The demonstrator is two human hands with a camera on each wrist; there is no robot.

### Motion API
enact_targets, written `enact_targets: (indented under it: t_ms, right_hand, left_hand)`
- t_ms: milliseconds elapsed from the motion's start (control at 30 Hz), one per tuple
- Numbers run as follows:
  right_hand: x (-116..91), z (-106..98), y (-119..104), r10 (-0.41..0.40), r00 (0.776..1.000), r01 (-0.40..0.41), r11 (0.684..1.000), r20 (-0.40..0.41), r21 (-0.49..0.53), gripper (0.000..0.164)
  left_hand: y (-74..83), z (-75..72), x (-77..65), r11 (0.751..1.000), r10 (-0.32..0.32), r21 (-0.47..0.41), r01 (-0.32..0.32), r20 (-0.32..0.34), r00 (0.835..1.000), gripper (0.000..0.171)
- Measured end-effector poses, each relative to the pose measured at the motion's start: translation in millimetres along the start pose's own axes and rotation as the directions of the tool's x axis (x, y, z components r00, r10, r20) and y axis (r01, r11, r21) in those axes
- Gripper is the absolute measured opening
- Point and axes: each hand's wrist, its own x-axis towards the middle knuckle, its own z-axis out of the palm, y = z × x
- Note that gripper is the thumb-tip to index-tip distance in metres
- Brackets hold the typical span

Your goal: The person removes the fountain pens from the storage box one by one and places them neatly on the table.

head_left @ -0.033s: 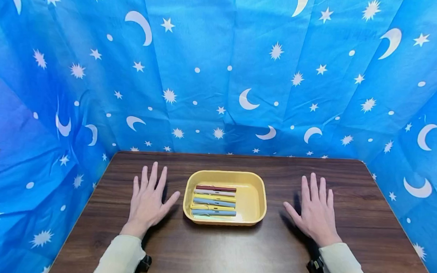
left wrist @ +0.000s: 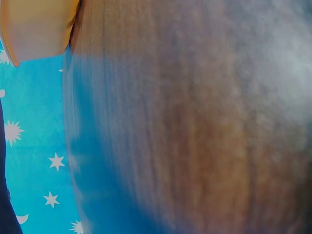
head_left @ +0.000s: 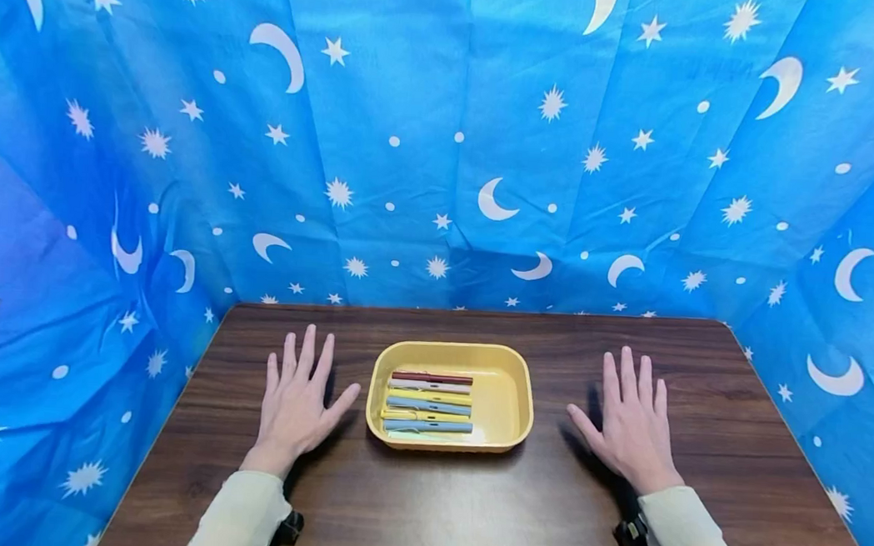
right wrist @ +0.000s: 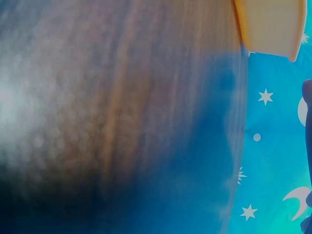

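A yellow rectangular tray (head_left: 500, 398) with rounded corners stands on the dark wooden table between both hands. Several capped pens lie side by side in its left part: a dark red pen (head_left: 432, 378) at the back, then a pale one, with yellow and blue-grey ones nearer the front. To the tray's left, my left hand (head_left: 293, 410) is spread palm down, its thumb pointing toward the tray. My right hand (head_left: 633, 435) mirrors it on the other side, fingers straight and apart. Neither hand holds anything. Both wrist views show blurred tabletop and the tray's side wall (left wrist: 41, 24).
The wooden table (head_left: 422, 514) ends at a back edge behind the tray. Blue cloth (head_left: 413, 171) printed with moons and stars hangs behind it and along both sides. A small black device (head_left: 290, 527) sits at the left wrist, another (head_left: 630, 535) at the right.
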Motion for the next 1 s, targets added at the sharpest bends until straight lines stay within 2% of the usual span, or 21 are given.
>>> enact_targets:
  t_ms: [400,600,733,800,900,1000]
  right_hand:
    - [-0.3,-4.3,3.0,0.013,1.000,-0.013,1.000,0.000,-0.014,0.107]
    - [-0.6,-3.6,6.3,0.014,1.000,-0.014,1.000,0.005,-0.013,0.108]
    - [-0.2,-3.8,7.5,0.015,1.000,-0.015,1.000,0.012,0.001,0.107]
    - [0.9,-5.5,7.1,0.017,1.000,-0.017,1.000,0.018,0.022,0.104]
    - [4.9,-9.8,5.1,0.016,1.000,-0.018,0.996,0.020,0.083,0.099]
    - [11.1,-16.1,-0.2,0.003,1.000,-0.005,0.985,0.013,0.172,0.093]
  left_hand:
    - [1.6,-1.9,3.2,1.000,-0.004,-0.019,0.004,-0.004,1.000,0.098]
    - [1.5,-1.0,5.0,0.999,-0.013,-0.032,0.013,0.015,1.000,0.098]
    - [2.2,-1.3,5.2,0.997,-0.014,-0.075,0.016,0.025,1.000,0.097]
    - [3.6,-2.1,5.2,0.991,-0.020,-0.133,0.025,0.041,0.999,0.094]
    - [7.1,-3.9,6.4,0.957,-0.028,-0.286,0.049,0.078,0.997,0.088]
    - [12.1,-5.5,9.4,0.883,-0.015,-0.464,0.073,0.126,0.992,0.080]
